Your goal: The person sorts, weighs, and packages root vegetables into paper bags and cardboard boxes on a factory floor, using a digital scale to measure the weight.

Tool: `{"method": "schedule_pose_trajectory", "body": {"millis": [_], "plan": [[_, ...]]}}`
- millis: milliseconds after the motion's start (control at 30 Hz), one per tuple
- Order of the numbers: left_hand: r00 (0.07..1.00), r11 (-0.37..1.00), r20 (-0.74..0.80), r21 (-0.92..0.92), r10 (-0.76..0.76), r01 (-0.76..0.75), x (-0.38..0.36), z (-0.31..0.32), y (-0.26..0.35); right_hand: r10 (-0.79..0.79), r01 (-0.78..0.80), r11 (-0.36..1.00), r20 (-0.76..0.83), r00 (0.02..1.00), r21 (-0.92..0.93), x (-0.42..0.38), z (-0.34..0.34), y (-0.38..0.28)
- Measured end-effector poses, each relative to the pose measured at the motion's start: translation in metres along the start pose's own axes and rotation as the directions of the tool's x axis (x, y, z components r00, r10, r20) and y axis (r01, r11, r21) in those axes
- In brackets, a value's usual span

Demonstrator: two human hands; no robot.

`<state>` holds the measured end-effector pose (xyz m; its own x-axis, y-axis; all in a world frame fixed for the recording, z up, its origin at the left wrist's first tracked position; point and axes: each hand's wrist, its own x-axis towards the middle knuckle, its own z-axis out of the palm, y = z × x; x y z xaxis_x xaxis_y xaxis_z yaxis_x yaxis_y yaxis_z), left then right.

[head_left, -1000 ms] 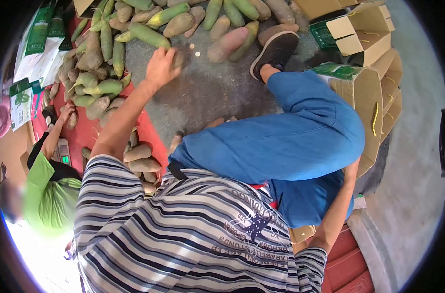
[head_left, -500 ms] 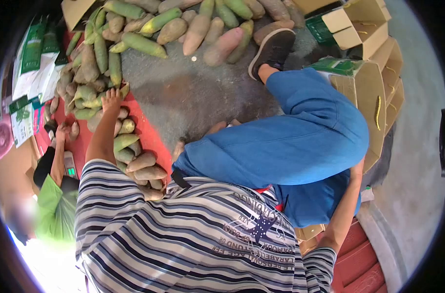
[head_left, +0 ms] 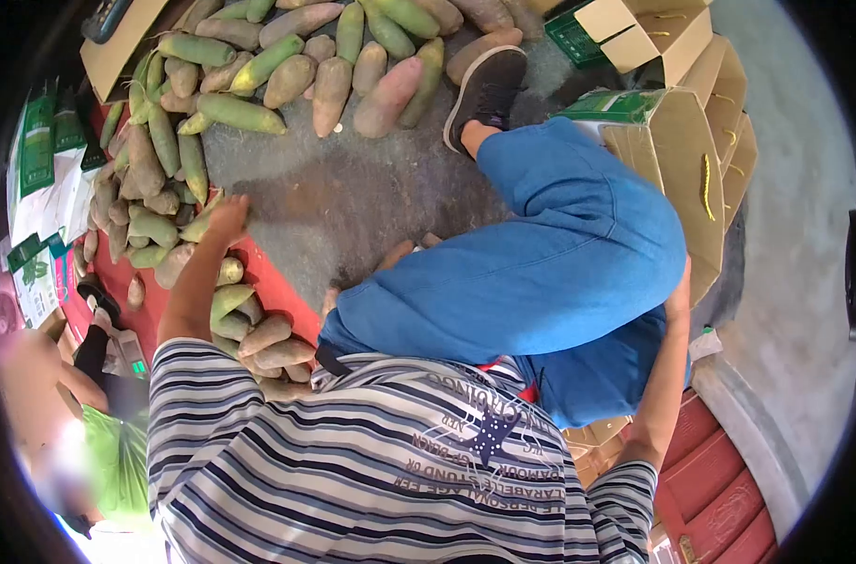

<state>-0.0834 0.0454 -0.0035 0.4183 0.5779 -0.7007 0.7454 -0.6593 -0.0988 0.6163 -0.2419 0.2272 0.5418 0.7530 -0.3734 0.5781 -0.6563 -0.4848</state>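
Observation:
My left hand (head_left: 228,218) is stretched out over the right edge of the radish pile, beside a yellow-green radish (head_left: 197,226). Its fingers are blurred, so its grip cannot be made out. Closer to me, several brownish radishes (head_left: 268,334) lie on the red mat (head_left: 273,282). Only part of my right hand (head_left: 678,293) shows, against the outer side of my bent blue-trousered knee; its fingers are hidden.
Long green and pinkish radishes (head_left: 243,113) line the far side of the grey floor (head_left: 353,188). Open cardboard boxes (head_left: 672,150) stand at right. At left are a scale (head_left: 130,352), a green-and-white carton (head_left: 38,150) and a person in green (head_left: 117,461).
My left hand has shifted slightly right and nearer, away from the radishes it was over. The other person's hand has left the loose radish at left. The whole view has shifted a little.

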Motion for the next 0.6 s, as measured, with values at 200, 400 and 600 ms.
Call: {"method": "schedule_pose_trajectory", "body": {"millis": [200, 400, 600], "plan": [[0.946, 0.941, -0.325, -0.320, 0.000, -0.110, 0.029, -0.098, 0.125, -0.167, 0.161, 0.984, -0.078, 0.983, -0.079, 0.004, 0.005, 0.027], [0.751, 0.674, -0.636, -0.635, -0.178, -0.378, 0.031, -0.197, 0.170, -0.199, 0.172, 0.965, -0.127, 0.972, -0.197, 0.002, 0.007, -0.004], [0.349, 0.083, -0.837, -0.419, -0.422, -0.904, -0.016, -0.353, 0.246, -0.164, 0.147, 0.982, -0.147, 0.975, -0.120, -0.005, 0.012, -0.017]]}}
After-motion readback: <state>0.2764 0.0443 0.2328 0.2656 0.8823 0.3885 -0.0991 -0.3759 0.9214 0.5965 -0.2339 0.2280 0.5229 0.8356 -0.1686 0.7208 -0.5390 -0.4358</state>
